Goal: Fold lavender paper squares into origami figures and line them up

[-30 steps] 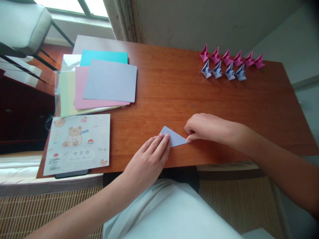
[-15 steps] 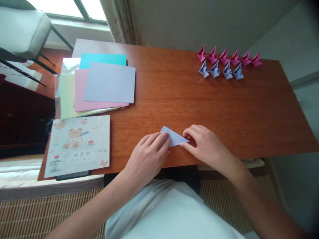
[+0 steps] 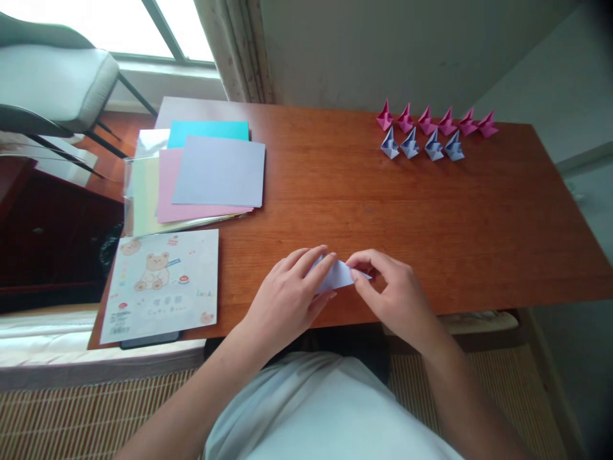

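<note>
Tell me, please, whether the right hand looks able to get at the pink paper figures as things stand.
Probably yes, with a stretch: once the right hand leaves the folded paper, it could reach over or around the pale blue figures standing in front of most of the pink figures.

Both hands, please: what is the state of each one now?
Left hand: loosely open, laid over the folded paper.
Right hand: closed, pinching the folded paper near its tip.

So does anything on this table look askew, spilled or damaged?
Nothing looks spilled or damaged. Slightly askew: a dark flat object pokes out from under the bear-printed cover at the near edge of the table, and the colored sheets lie unevenly fanned. The folded paper is partly hidden by the hands, so I can't judge its creases.
</note>
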Available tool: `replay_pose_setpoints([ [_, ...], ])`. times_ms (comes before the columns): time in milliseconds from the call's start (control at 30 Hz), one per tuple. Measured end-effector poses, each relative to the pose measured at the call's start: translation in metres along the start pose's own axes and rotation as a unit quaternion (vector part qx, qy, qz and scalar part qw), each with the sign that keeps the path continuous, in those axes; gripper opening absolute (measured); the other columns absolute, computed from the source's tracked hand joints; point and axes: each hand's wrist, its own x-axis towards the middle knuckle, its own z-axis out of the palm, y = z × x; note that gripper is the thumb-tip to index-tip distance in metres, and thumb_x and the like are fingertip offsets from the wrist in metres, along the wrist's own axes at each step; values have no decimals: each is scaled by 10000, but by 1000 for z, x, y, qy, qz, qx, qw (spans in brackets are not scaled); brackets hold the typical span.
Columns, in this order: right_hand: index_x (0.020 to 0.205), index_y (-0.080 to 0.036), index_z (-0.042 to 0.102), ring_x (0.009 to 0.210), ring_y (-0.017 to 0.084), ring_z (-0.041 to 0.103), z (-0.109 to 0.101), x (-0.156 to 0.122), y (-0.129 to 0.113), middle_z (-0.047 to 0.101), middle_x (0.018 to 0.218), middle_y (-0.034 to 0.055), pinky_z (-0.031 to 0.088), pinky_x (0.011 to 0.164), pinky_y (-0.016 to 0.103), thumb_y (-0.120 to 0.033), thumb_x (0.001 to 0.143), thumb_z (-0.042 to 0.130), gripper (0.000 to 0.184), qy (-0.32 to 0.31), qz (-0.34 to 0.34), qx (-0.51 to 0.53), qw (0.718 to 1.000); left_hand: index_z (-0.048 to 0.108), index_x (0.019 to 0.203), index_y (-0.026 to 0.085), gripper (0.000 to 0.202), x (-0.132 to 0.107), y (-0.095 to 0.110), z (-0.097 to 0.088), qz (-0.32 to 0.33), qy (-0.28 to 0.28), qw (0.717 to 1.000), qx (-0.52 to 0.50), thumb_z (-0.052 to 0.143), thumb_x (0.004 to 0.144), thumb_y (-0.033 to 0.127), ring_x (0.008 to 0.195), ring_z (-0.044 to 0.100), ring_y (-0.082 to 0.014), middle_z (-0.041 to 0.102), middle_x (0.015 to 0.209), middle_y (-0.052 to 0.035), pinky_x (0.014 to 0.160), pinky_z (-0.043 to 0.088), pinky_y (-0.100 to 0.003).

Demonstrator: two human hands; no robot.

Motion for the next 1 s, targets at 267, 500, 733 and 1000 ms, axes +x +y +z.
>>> replay_pose_setpoints([
  [267,934,-246,656,820,182,654,-6,9,-17,708,897,15,517,757,307,-184,923,543,129,33,-38,27,998,494,1435,226,532,2,-2,-10,-51,-5,987,-152,652,933,310,1313,569,-236,517,1498,-112,1049,524,-363],
  [500,1109,-274,657,900,196,661,-8,15,-26,701,990,27,538,817,323,-337,948,600,181,40,-26,71,996,498,1429,238,552,1,-6,-14,-71,-3,947,-312,695,918,305,1173,656,-212,571,1433,-114,964,586,-320],
  [733,1307,-294,558,958,193,624,1,9,-13,624,1147,58,548,832,331,-437,939,639,403,39,-4,117,992,421,1480,175,592,2,-3,-8,-123,3,893,-433,578,980,449,1110,695,-235,617,1372,-167,895,613,-341],
  [1000,1366,-328,517,1026,208,618,12,1,-15,566,1317,61,561,750,313,-410,841,775,591,-18,-11,111,994,617,1288,206,538,6,-1,-5,-211,53,726,-653,821,804,321,1073,693,-236,670,1296,-105,862,584,-289],
])
